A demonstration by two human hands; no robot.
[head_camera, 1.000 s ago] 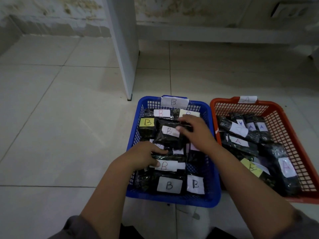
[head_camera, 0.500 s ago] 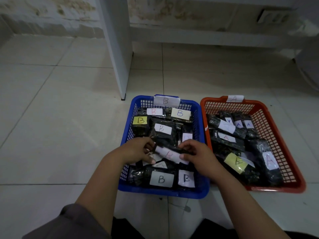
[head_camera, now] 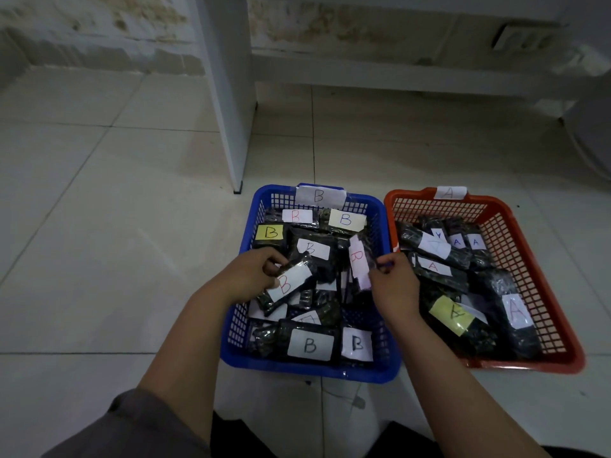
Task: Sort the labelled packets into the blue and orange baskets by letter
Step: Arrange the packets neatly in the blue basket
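Over the blue basket (head_camera: 246,325) at lower center, the left hand (head_camera: 246,276) grips 1 B packet (head_camera: 287,283) and the right hand (head_camera: 395,285) pinches another B packet (head_camera: 358,264). Either could slip toward the orange basket (head_camera: 535,259) at right, mixing letters.

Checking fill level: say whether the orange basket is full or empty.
Partly full: the orange basket holds dark packets labelled A; bare mesh wall shows.
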